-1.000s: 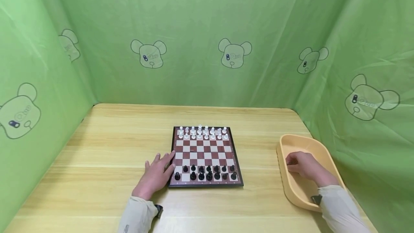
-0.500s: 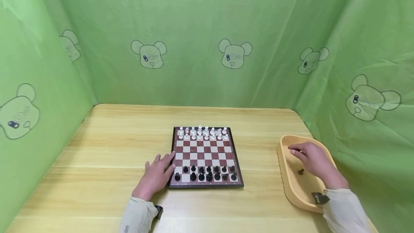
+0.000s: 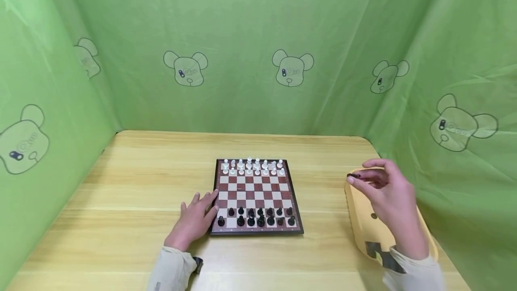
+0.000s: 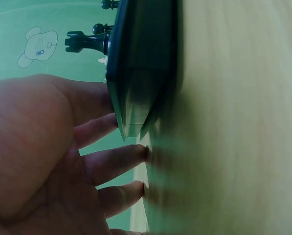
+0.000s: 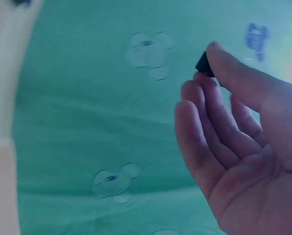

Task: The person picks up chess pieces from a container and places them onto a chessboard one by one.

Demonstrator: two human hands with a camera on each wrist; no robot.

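My left hand [image 3: 194, 221] rests against the left edge of the chessboard [image 3: 258, 194], its fingers spread. In the left wrist view, thumb and index finger touch the board's dark side while other fingertips meet the table. A black rook [image 4: 87, 43] stands on the near left corner square. My right hand [image 3: 393, 201] is raised over the orange tray [image 3: 355, 219], pinching a small black chess piece [image 3: 352, 175] between thumb and fingers. The fingers cover much of that piece, so I cannot tell its kind. Another dark piece [image 3: 374, 215] lies in the tray.
White chess pieces [image 3: 249, 165] stand in two rows along the board's far side. Several black chess pieces [image 3: 261, 220] line the near side. Green cloth [image 3: 250, 93] encloses the wooden table [image 3: 153, 169] at the back and both sides.
My right hand has come up out of the tray with the black chess piece, turning as it rises. The left hand and the board stay as they were.
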